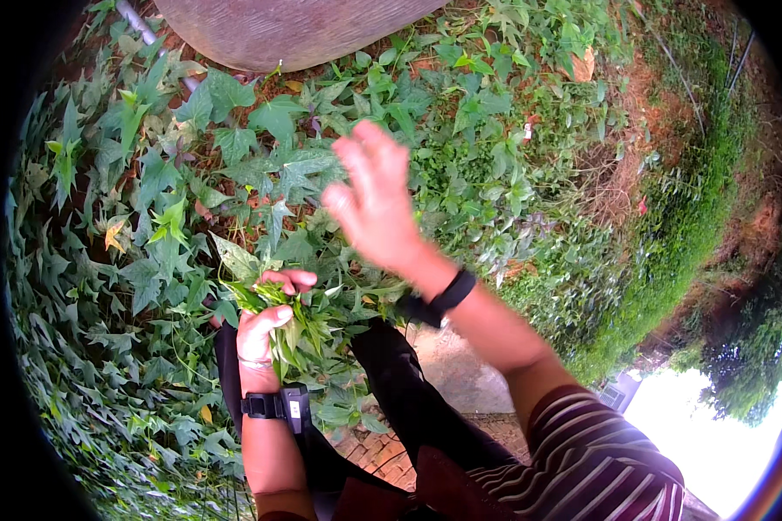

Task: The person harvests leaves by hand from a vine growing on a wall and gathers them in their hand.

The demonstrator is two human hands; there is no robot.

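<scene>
My left hand [265, 326] is closed around a bunch of picked leafy green shoots [302, 334], low in front of my knees. Its thumb and fingers wrap the stems, and pointed leaves stick out to the right. Farther forward and to the right, my right hand [375, 204] hovers over the plants with its fingers apart. Nothing shows in it, though motion blurs it slightly. Nearest to it is a patch of low vines with lobed green leaves [280, 117], which spreads over the ground ahead and to the left.
A large brownish rounded stone-like object [295, 30] lies at the far side. A grey pipe [139, 22] runs beside it among the leaves. Dry twigs and reddish soil [613, 187] show to the right, before a grassy strip [669, 300]. Brick paving [382, 456] lies below me.
</scene>
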